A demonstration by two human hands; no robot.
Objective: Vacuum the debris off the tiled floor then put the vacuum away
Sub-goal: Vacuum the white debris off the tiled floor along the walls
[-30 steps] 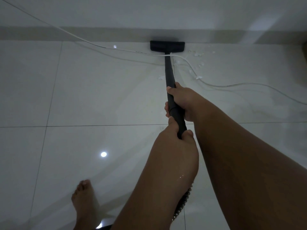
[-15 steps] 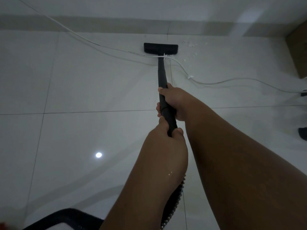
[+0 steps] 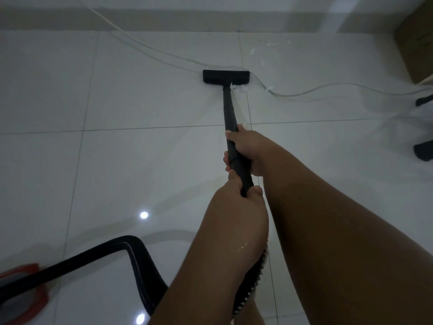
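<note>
- Head view: the person's left hand [image 3: 236, 202] is closed around the near end of the black vacuum wand [image 3: 230, 127], thumb laid along the top of the tube.
- The right hand [image 3: 249, 150] is wrapped around the same wand just ahead of the left, fingers curled under the tube and thumb over it.
- The wand runs away from the person to the flat black floor head [image 3: 226, 76], which sits on the glossy white tiled floor [image 3: 140, 95], near the wall base.
- A clump of white debris [image 3: 239, 88] lies against the near right edge of the floor head; more white scraps [image 3: 269, 45] are scattered farther on, close to the wall.
- A white cable [image 3: 304, 92] snakes across the tiles, passing just behind the floor head and off to the right.
- The ribbed black hose [image 3: 138, 261] loops from under the left forearm across the lower left to a blurred red and grey vacuum body [image 3: 21, 292] at the frame's corner.
- At the right edge stand a brown box-like object [image 3: 417, 43] and two dark shapes [image 3: 424, 148] on the floor, too cut off to identify.
</note>
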